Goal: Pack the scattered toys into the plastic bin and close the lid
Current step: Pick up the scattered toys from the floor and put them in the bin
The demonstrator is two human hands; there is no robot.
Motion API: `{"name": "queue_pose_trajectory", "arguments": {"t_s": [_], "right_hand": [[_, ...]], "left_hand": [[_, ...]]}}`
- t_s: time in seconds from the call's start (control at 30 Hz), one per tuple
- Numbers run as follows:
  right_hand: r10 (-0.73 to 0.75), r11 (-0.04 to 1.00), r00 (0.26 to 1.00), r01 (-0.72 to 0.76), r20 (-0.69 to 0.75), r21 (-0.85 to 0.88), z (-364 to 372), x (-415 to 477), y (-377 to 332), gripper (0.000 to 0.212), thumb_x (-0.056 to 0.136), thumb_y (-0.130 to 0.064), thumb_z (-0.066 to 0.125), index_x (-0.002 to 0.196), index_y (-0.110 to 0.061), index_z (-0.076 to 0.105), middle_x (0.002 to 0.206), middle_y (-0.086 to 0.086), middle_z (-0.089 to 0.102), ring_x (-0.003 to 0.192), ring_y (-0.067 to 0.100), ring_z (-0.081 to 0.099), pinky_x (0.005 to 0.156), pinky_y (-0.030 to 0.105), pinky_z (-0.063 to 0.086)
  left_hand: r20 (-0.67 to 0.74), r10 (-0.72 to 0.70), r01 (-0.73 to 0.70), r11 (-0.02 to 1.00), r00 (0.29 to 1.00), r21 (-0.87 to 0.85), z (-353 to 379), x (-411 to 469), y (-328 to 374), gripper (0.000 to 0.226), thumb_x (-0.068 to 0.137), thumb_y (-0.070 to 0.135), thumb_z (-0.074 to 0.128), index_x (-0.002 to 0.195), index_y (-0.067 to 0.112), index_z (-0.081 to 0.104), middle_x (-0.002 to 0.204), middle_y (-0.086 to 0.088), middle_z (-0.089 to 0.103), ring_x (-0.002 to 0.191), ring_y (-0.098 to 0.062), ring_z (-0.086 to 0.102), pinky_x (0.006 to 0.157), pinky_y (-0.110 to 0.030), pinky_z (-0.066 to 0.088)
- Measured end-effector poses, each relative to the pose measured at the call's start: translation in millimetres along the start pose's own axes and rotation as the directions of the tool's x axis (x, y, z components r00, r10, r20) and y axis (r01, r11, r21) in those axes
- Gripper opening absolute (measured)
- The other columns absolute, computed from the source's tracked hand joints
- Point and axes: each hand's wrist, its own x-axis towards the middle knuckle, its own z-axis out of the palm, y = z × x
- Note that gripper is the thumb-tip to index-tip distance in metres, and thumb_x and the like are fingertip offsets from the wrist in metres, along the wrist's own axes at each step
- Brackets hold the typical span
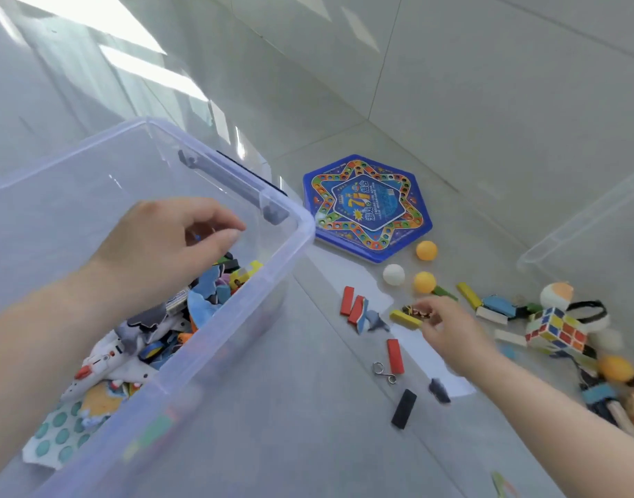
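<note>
The bin (301,224) stood open on the floor (308,425), its long axis running from near left to far right. It held puzzle pieces (204,296), blocks (249,269) and a plush (103,357). The left hand (168,242) hovered over it, fingers curled; whether it held anything could not be told. Right of the bin, the right hand (448,328) pinched a small dark toy (412,311) atop a yellow block (401,318) lying left to right.

Clear plastic bin (301,224) was cut off at left & bottom edges, clear plastic lid (567,235) at right edge. Right hand (448,336) was blurred; grip on small dark-yellow toy (414,311) unclear. Left hand's (157,246) fingers (222,239) hid anything btwn them.
</note>
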Motion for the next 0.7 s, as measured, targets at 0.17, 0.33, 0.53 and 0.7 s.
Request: {"name": "queue_pose_trajectory", "arguments": {"t_s": [0.17,0.33,0.53,0.7], "right_hand": [[-0.114,0.897,0.943,0.232,0.312,-0.375,34,-29,60,0.056,0.091,-0.006,0.039,0.141,-0.028,0.029,0.153,-0.002,0.016,0.137,0.017,0.026,0.108,0.027,0.028],[-0.282,0.684,0.853,0.5,0.439,-0.531,65,-42,64,0.046,0.023,-0.028,0.083,0.067,-0.027,0.07,0.078,-0.004,0.07,0.065,0.01,0.066,0.055,0.01,0.047],[-0.357,0.675,0.864,0.502,0.356,-0.541,66,-40,75,0.012,0.037,-0.023,0.063,0.046,-0.025,0.054,0.047,-0.011,0.052,0.042,0.008,0.053,0.037,0.013,0.03],[-0.021,0.981,0.973,0.065,0.232,-0.183,56,-56,98,0.02,0.081,0.002,0.037,0.078,-0.018,0.034,0.085,0.003,0.049,0.086,0.027,0.045,0.05,0.027,0.022]], "left_hand": [[0.488,0.181,-0.332,0.911,0.854,0.243,61,14,68,0.014,0.082,0.042,0.05,0.071,0.035,0.056,0.064,0.011,0.053,0.069,-0.006,0.051,0.062,-0.009,0.037],[0.729,0.032,-0.488,0.763,0.684,0.424,179,26,72,0.03,0.092,0.017,0.044,0.12,0.02,0.054,0.125,-0.003,0.055,0.116,-0.023,0.05,0.086,-0.03,0.041],[0.761,-0.053,-0.477,0.751,0.646,0.457,242,5,39,0.033,0.092,0.014,0.045,0.125,0.013,0.05,0.131,-0.006,0.048,0.12,-0.024,0.047,0.09,-0.033,0.042],[0.818,0.048,-0.6,0.705,0.573,0.379,266,-15,20,0.044,0.09,0.014,0.045,0.133,0.015,0.036,0.136,-0.005,0.036,0.124,-0.024,0.038,0.096,-0.033,0.036]]}}
